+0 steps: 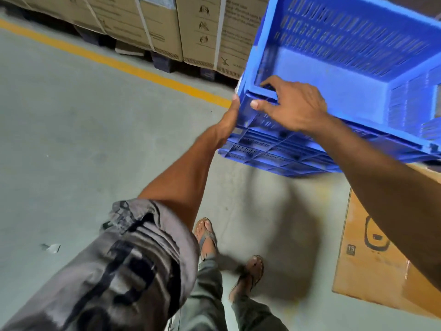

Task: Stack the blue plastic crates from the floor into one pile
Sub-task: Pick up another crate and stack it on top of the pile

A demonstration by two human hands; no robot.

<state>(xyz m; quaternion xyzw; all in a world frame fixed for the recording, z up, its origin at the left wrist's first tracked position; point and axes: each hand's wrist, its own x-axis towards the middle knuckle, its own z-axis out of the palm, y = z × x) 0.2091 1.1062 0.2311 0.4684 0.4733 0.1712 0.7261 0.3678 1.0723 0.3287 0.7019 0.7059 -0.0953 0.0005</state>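
Crate point(334, 75), blue, slotted walls: held tilted off the floor point(71, 139), right of centre. Right hand point(291, 103) grips its near rim, fingers hooked inside, thumb outside. Left hand point(232, 114) clasps the left corner, fingers hidden behind. Cartons point(167, 27) far, beyond a yellow line point(119, 64); flat cardboard point(372, 271) near right.

— Where's the crate point(334, 75)?
— Up in front of you, to your right. Your left grip point(228, 121) is at its left corner, your right grip point(294, 105) on its near rim.
— Around it?
— Flat cardboard point(367, 266) on the floor point(95, 144) beneath, at right; cartons point(167, 27) behind, beyond the painted line point(119, 64).
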